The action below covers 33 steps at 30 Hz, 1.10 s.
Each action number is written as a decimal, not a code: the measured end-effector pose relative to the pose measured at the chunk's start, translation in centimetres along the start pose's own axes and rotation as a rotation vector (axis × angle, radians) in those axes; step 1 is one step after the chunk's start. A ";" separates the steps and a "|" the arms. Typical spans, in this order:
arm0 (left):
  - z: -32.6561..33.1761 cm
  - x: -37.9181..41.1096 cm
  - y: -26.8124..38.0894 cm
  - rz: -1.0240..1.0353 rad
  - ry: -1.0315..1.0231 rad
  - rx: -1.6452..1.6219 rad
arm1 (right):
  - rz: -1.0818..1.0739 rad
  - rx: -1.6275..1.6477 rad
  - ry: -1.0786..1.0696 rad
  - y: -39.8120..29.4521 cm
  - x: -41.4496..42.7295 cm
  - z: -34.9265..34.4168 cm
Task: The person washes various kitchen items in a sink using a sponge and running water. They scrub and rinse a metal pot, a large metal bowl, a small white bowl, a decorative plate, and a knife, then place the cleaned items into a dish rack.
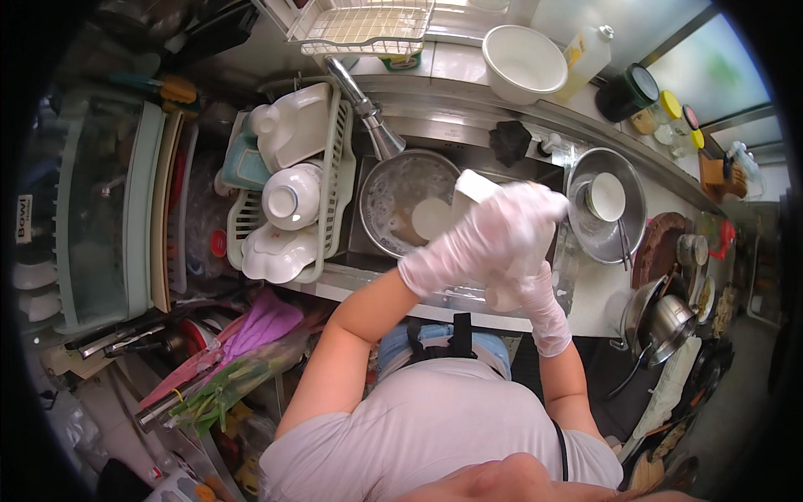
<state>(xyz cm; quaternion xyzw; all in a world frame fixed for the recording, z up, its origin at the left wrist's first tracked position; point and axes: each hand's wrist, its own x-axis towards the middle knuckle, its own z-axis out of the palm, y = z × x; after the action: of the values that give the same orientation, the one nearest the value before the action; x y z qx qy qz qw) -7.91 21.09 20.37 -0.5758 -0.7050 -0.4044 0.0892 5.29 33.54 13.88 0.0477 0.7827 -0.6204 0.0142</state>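
My left hand (499,223), in a thin translucent glove, is blurred above the sink's right half. A white angular object (475,187) shows just beyond it, touching or behind the glove. My right hand (530,288), gloved alike, is close below the left and mostly hidden by it. The blur and overlap hide what the fingers grip. To the left, a round metal basin (374,223) of cloudy, foamy water sits in the stainless steel sink (351,254). A pale round dish (431,218) lies in that water.
The chrome faucet (364,106) points down at the basin. At left, a dish rack (332,188) holds white bowls and dishes. A metal bowl (577,232) with a white cup (606,196) and chopsticks (624,241) stands right. A white tub (524,63) is behind; pots (668,323) are right.
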 end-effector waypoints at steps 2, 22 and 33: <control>-0.8 0.2 -2.4 -0.180 -0.087 -0.121 | 0.081 0.184 0.009 -1.5 -0.4 -0.6; 8.0 -9.1 -0.6 -1.058 0.822 -1.105 | -0.097 0.511 0.645 2.4 0.5 -7.8; 7.4 -13.1 -0.8 -1.198 0.809 -1.010 | 0.026 0.097 0.609 10.0 8.3 -18.3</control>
<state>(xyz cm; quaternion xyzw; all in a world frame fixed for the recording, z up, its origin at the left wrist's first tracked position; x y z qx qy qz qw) -1.89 16.41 7.39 0.1073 -0.5397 -0.8194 -0.1604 -1.33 54.07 7.67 0.2418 0.7197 -0.6142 -0.2155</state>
